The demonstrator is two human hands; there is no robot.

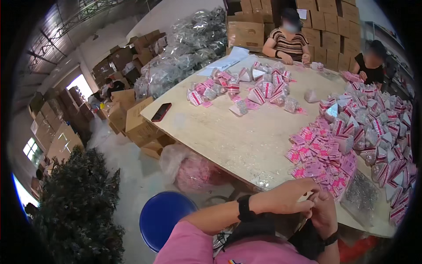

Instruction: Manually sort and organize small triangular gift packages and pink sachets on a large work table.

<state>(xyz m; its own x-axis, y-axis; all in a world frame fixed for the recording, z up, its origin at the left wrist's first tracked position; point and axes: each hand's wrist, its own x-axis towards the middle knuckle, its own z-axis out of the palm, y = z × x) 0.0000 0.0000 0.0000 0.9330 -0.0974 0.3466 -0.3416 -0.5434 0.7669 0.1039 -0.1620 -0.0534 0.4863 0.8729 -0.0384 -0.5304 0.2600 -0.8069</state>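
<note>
Close to my body, at the table's near edge, my left hand (285, 198) and my right hand (324, 213) meet with curled fingers pressed together. Whatever they pinch is small and mostly hidden; I cannot make it out. Just beyond them lies a heap of flat pink printed cards (314, 154). A clear bag of silvery pieces (361, 198) rests to the right of my hands. Farther right spreads a big pile of small pyramid-shaped clear packets (373, 127) with pink-and-white labels.
Across the wooden table (211, 127), two people sit near another group of packets (263, 86). A phone (161, 112) lies by the left edge. A blue stool (167, 220) stands at my left, beside a bag of pink material (198, 174). Cardboard boxes (137, 119) stand beyond.
</note>
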